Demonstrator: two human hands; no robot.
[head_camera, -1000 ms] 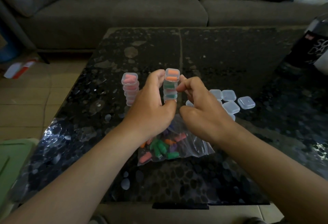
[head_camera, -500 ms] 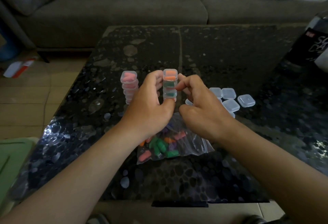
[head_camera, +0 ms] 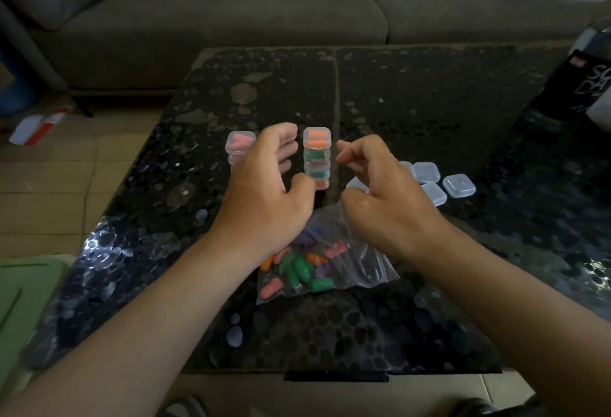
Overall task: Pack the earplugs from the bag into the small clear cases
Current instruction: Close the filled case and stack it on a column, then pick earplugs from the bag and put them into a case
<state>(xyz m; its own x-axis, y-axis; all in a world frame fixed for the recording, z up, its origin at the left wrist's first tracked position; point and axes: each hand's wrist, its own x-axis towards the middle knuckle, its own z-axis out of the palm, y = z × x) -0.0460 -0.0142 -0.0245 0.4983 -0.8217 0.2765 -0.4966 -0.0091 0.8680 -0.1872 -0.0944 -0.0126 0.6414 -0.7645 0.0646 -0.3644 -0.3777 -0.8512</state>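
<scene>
A stack of small clear cases (head_camera: 317, 157) filled with orange and green earplugs stands alone on the dark table (head_camera: 413, 92). My left hand (head_camera: 267, 191) is just left of it and my right hand (head_camera: 380, 195) just right, both with fingers apart and off the stack. A second stack with pink earplugs (head_camera: 239, 145) stands further left, partly behind my left hand. A clear plastic bag of coloured earplugs (head_camera: 310, 264) lies below my hands. Several empty clear cases (head_camera: 458, 185) lie at the right.
A grey sofa (head_camera: 231, 19) runs along the far side of the table. A dark box (head_camera: 582, 86) stands at the table's right edge. A green lid (head_camera: 23, 297) sits at the lower left, off the table. Paper litter (head_camera: 36, 125) lies on the tiled floor.
Both hands let go of the orange-and-green stack and drew apart sideways. The stack stays standing on the table.
</scene>
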